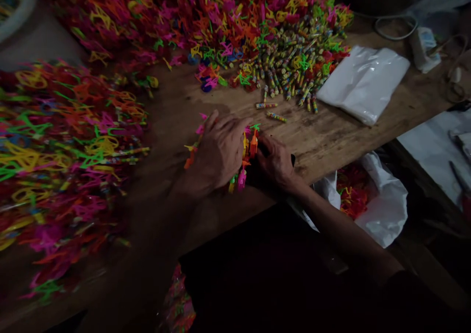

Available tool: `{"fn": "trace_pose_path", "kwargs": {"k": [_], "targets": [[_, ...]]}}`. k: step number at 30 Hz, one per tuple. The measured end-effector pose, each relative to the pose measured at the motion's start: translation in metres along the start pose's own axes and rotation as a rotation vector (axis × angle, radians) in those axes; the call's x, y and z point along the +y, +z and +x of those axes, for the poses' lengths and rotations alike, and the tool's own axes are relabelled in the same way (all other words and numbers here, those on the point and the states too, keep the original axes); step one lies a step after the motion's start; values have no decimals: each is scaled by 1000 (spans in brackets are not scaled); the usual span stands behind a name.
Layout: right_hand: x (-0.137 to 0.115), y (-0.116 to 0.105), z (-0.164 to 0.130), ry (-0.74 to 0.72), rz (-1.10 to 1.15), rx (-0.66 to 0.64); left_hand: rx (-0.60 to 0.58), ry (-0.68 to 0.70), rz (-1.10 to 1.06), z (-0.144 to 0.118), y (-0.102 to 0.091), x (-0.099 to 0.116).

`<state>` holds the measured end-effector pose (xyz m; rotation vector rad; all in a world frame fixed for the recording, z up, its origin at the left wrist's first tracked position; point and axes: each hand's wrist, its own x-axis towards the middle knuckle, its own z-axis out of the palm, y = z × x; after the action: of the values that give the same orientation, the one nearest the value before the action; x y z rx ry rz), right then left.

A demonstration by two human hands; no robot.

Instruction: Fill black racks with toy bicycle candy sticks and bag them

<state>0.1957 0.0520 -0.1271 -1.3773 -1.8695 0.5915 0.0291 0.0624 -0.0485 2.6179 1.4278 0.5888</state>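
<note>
Near the middle of the table, my left hand point(222, 149) is cupped over several small bright plastic toys, its fingers bent down around them. Pink and orange pieces poke out on its left side, and a pink toy point(242, 179) shows below its fingertips. My right hand point(277, 161) is curled close beside it, its fingertips at an orange plastic toy point(253, 145) between the two hands. What lies under both palms is hidden. Just beyond them lie two loose patterned tubes point(275, 116), small and candy-like.
A large heap of colourful plastic pieces point(176, 19) covers the back of the wooden table point(172, 97); another heap point(73, 151) is on the left. Patterned tubes point(287, 63) are piled at the back. White plastic bags point(364, 83) lie right. An open white sack point(386, 205) holds red pieces.
</note>
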Motion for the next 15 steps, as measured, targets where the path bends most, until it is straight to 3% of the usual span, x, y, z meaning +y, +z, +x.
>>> {"fn": "trace_pose_path", "kwargs": {"k": [8, 15], "targets": [[-1, 3, 0, -38, -53, -32, -61, -12, 23, 1, -4, 2], [1, 3, 2, -71, -44, -33, -65, -19, -108, 13, -15, 2]]}}
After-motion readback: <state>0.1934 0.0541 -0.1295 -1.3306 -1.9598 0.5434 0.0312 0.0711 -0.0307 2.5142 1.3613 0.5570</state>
